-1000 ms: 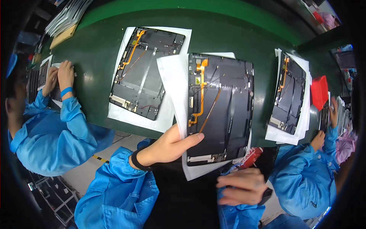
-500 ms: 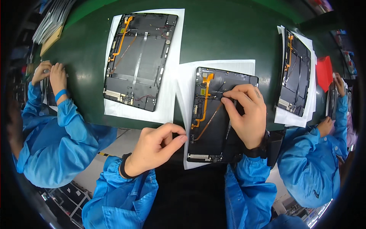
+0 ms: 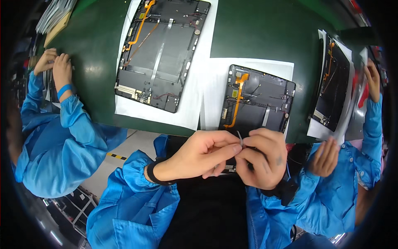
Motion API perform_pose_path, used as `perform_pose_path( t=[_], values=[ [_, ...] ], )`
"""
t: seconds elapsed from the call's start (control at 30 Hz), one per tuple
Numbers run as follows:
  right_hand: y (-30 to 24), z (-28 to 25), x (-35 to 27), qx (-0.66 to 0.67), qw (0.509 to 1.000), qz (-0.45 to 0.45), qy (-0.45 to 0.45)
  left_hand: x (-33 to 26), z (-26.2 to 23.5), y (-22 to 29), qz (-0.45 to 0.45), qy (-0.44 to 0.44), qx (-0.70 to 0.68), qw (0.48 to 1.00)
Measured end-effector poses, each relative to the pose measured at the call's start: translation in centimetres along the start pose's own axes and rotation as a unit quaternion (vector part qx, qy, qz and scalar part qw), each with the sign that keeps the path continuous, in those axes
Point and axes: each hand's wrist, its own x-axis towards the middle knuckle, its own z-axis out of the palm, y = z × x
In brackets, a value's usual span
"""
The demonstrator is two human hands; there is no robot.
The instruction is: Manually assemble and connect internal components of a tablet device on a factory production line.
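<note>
My left hand (image 3: 203, 155) and my right hand (image 3: 263, 159) meet above the near edge of an open black tablet housing (image 3: 273, 93). Pinched between their fingertips is a thin pale strip (image 3: 239, 135), its free end pointing up; what material it is I cannot tell. Below the hands, the housing lies on a white sheet (image 3: 284, 68), with its inside facing up. An orange flex cable (image 3: 239, 101) runs down its left side, and thin wires cross near its middle. My hands hide the housing's lower part.
A second open tablet housing (image 3: 166, 50) lies on white paper at the far left. At the right, a third housing (image 3: 335, 81) lies on sheets, where a co-worker's hand (image 3: 324, 157) handles a pale sheet. Another co-worker's hands (image 3: 62, 70) are at the left, near stacked papers (image 3: 54, 16).
My right hand has left the inside of the housing and come toward me, meeting my left hand at the pale strip. The co-worker at right has lifted a sheet. The view has shifted.
</note>
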Motion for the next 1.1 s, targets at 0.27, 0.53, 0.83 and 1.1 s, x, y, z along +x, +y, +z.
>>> perform_pose_path(
  t=[0.27, 0.53, 0.83, 1.1],
  values=[
    [1.4, 0.2, -0.1, 0.148, 0.984, 0.102, -0.004, 0.2, -0.3, -1.0, 0.078, 0.024, 0.047, 0.996],
    [2.0, 0.1, -0.3, 0.058, 0.997, 0.039, -0.017, 0.4, -0.5, -1.0, 0.168, 0.066, 0.232, 0.956],
    [1.8, 0.9, -0.5, -0.036, 0.999, -0.004, 0.023, 0.7, -0.3, -1.0, 0.249, 0.065, 0.309, 0.915],
    [2.2, 0.2, -0.7, -0.019, 0.995, 0.100, 0.017, 0.0, -1.5, -1.0, 0.186, 0.007, 0.259, 0.948]
  ],
)
